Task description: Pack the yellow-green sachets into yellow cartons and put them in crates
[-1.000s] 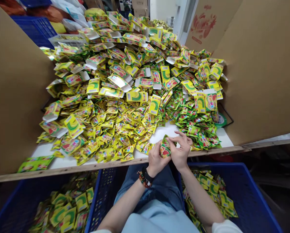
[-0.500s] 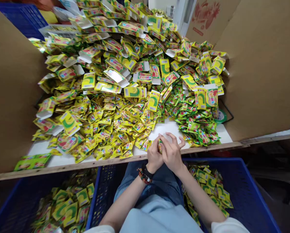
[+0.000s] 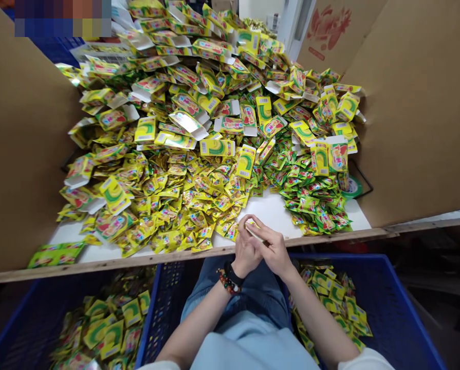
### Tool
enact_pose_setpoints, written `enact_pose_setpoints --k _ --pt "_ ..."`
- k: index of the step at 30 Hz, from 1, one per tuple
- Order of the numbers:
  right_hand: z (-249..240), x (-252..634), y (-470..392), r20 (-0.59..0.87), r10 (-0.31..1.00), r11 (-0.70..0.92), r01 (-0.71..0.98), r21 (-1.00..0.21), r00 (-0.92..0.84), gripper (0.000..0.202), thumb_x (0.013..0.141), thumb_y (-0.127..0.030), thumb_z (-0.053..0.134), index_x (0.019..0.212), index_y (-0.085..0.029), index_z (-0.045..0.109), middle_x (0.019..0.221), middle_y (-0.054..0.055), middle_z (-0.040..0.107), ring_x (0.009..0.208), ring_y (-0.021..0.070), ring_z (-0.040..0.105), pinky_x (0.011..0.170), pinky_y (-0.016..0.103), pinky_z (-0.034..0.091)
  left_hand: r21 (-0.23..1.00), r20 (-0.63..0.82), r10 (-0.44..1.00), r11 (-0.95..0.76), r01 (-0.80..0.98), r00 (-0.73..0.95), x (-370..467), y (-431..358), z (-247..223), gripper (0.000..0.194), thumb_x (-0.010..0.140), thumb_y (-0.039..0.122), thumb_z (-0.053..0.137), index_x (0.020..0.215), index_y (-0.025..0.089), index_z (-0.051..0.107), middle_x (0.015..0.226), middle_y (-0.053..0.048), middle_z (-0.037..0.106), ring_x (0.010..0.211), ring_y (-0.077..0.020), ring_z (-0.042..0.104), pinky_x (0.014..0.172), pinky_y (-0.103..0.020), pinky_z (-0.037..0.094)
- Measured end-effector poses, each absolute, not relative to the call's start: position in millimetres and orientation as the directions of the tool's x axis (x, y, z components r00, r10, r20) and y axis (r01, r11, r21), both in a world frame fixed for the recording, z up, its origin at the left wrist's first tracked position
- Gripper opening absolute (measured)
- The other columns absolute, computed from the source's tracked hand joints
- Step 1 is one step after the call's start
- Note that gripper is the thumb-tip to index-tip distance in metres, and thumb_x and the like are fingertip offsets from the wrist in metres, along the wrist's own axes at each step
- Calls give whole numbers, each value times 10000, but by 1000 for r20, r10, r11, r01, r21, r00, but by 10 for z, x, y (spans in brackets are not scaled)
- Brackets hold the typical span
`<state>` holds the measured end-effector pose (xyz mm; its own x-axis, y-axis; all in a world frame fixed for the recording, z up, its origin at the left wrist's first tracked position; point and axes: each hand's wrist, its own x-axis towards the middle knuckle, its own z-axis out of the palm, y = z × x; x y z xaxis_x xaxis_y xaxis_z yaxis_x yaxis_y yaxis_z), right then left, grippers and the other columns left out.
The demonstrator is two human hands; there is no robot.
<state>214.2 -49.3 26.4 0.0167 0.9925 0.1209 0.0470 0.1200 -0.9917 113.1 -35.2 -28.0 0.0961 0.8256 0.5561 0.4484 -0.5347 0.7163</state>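
Cardboard walls (image 3: 418,113) flank the tabletop (image 3: 273,209) (white); left hand (image 3: 247,252) and right hand (image 3: 276,253), fingers closed, grip a packet (image 3: 258,234).

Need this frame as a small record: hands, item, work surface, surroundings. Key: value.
left_hand: left hand, gripping small item, beaded bracelet on wrist
right_hand: right hand, fingers on same item
item: small item, mostly hidden by fingers
surface: white tabletop
sachets: yellow sachets left and centre, green sachets right
cartons: small cartons, heaped behind, many open
sides: cardboard panels
below: blue crates holding yellow-green packs
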Motion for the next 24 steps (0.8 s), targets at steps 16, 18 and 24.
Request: enact_pose_setpoints --k 16,18,24 --pt "201 2233 -541 379 916 390 506 -769 -129 468 933 -255 507 1394 -170 512 1329 117 617 1202 247 620 1003 389 536 757 423 894 -437 486 145 1118 -361 -269 451 865 274 448 1291 152 366 1113 -158 577 946 -252 616 808 -404 512" --pt "190 2234 -571 385 911 401 546 -736 -149 493 945 -245 483 1431 -162 461 1363 128 589 1235 240 595 1016 379 523 773 401 902 -426 470 158 1106 -358 -255 452 859 257 442 1295 157 370 1125 -158 583 943 -252 622 802 -395 509" --pt "228 2291 -666 266 959 282 457 -844 -100 641 890 -260 583 1489 -216 358 1363 97 598 1052 236 689 860 353 593 794 379 899 -439 421 220 1068 -360 -170 490 811 349 562 1243 180 403 1104 -124 580 863 -227 607 735 -361 506"
